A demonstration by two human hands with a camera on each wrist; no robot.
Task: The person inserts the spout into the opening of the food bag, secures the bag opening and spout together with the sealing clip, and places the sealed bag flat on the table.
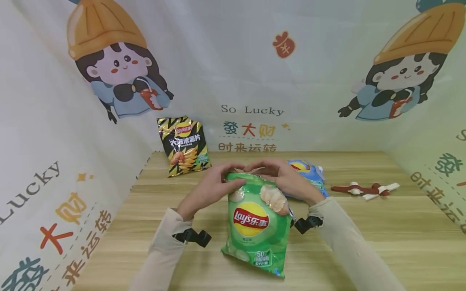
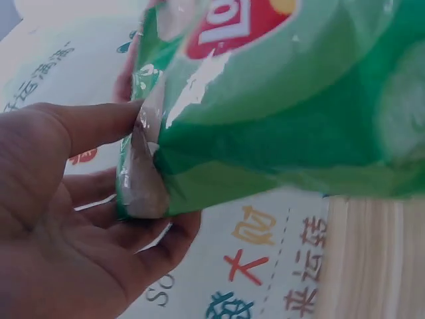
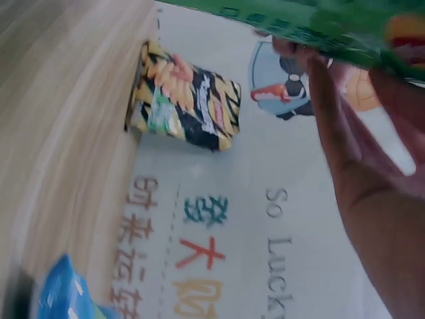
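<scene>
A green Lay's potato chip bag (image 1: 258,242) is held upright by its top edge over the table, front toward the head camera. My left hand (image 1: 212,186) grips the top left corner, its thumb on the front and the other fingers behind. In the left wrist view that thumb presses the crinkled top edge of the chip bag (image 2: 265,126). My right hand (image 1: 287,180) holds the top edge at the right, fingertips close to those of the left. The right wrist view shows the right hand (image 3: 372,179) under the bag's green edge (image 3: 285,20).
A black and yellow chip bag (image 1: 185,147) leans against the printed back curtain (image 1: 309,129) at the left. Behind my right hand lies a blue chip bag (image 1: 309,176). Red-brown and white strip-like items (image 1: 364,189) lie on the wooden table (image 1: 346,234) at the right.
</scene>
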